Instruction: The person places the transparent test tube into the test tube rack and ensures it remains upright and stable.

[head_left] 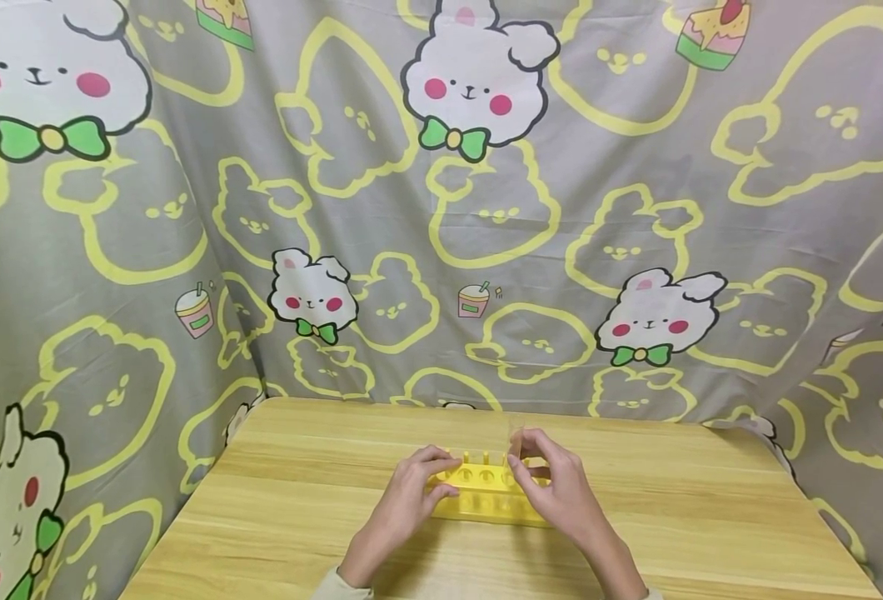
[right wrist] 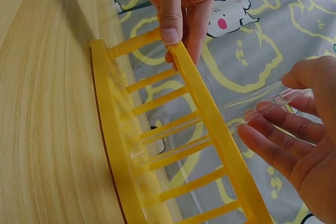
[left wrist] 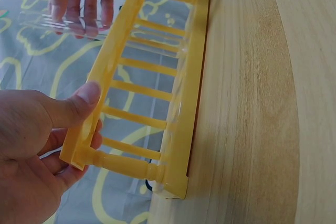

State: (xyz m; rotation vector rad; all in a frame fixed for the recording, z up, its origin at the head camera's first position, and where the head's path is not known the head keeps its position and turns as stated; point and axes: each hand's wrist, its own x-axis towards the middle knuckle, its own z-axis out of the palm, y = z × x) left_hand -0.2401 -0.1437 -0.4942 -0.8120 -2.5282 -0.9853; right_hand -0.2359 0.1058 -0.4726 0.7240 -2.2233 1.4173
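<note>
A yellow plastic test tube rack [head_left: 486,515] stands on the table, with round holes along its top and a row of thin pegs behind them. My left hand [head_left: 406,498] grips the rack's left end, thumb [left wrist: 86,94] on the near side of the top rail and fingers beneath it. With thumb and fingers, my right hand [head_left: 559,482] holds the upper part of a clear test tube [right wrist: 239,111]. The tube passes down through a hole in the top rail, and its lower part [right wrist: 178,128] shows between the rack's bars, reaching the base.
The wooden table [head_left: 284,483] extends around the rack on all sides. A grey curtain [head_left: 486,208] with cartoon rabbits and yellow outlines hangs behind the table and along its left and right sides.
</note>
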